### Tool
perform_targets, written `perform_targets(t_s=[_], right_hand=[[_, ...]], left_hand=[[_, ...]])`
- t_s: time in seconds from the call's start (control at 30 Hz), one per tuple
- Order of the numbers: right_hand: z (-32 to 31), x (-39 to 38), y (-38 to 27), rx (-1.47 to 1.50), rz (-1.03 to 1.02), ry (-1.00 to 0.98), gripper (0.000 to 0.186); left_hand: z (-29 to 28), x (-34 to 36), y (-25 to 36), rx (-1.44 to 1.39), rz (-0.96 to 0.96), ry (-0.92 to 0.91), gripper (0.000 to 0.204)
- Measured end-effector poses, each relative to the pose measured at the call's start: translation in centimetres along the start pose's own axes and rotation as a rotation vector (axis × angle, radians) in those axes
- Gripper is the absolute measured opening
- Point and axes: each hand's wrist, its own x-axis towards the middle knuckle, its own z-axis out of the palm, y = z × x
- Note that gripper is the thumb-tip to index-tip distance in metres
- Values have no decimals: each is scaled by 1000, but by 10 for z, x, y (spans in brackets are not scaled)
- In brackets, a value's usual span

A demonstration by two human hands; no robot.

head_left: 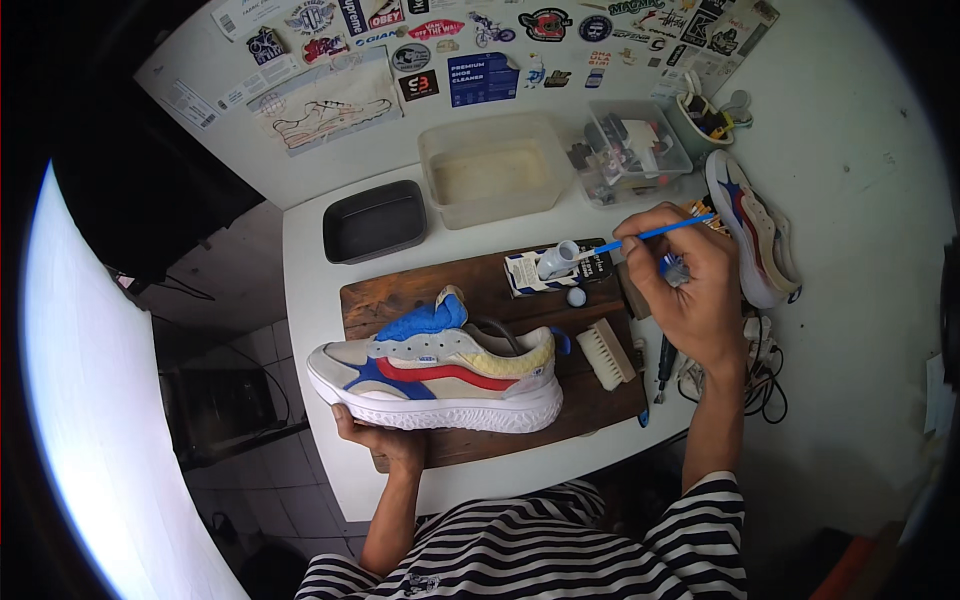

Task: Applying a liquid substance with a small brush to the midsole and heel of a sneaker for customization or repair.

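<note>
Your left hand cups the sneaker from below, its grip clamped on the white sole, holding it on its side over the near-left part of the wooden board. Keep that hold firm and level, I'd judge, so the red and blue panels stay turned up toward you. Behind the board, to the left, sits a dark rectangular tray, then a clear plastic tub. On the board's far edge lies a small white-and-dark box with a little white bottle tipped over it. Your right hand, right of the board, pinches a thin blue brush, the tip at the bottle's mouth; load it lightly, so that nothing drips. On the wall behind the board: a shoe drawing, a blue rectangular sign, and many small stickers.
</note>
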Motion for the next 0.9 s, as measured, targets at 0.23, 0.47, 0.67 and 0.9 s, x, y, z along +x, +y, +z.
perform_targets(t_s=[0.23,0.47,0.67,0.9], right_hand=[[14,12,19,58,33,-160,7],[16,20,28,55,45,-168,8],[27,20,37,98,63,-190,8],[38,16,45,95,66,-195,9]], left_hand=[[-48,14,-35,288,312,-120,74],[-110,29,-65,801,656,-63,69],[-98,20,-69,999,877,69,73],[-111,15,-73,1043,710,145,100]])
